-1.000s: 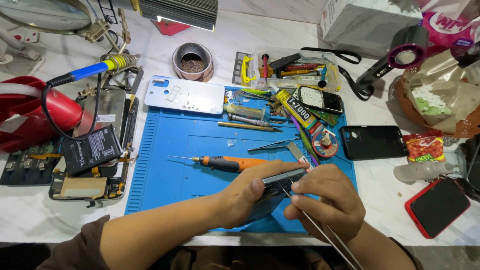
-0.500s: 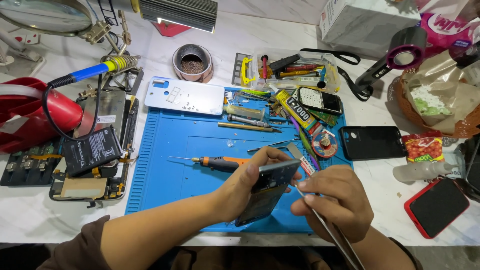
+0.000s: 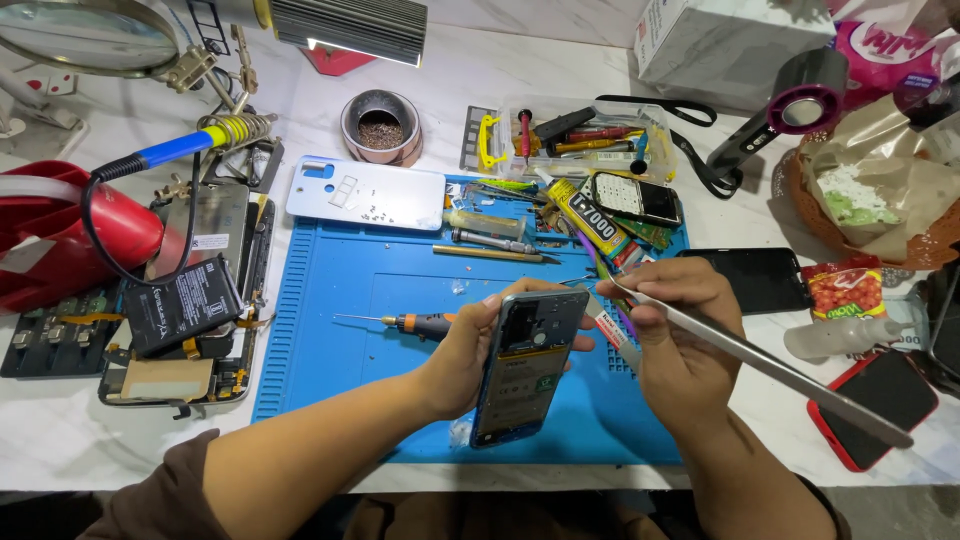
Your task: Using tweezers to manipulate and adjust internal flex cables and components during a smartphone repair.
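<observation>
— Since a moment ago, the opened phone [image 3: 527,365] has been lifted upright off the blue mat [image 3: 330,290], its bared inside facing the person.

— How would it handle?

— Light, stiff and fragile, judging by the exposed boards; the edges look the safest hold. It hangs above the mat's near right part.

— And the hands?

— The left hand [image 3: 470,355] curls around the phone's left edge, fingers over the top. The right hand [image 3: 680,335] pinches long metal tweezers [image 3: 760,362], their tip at the top right corner.
</observation>
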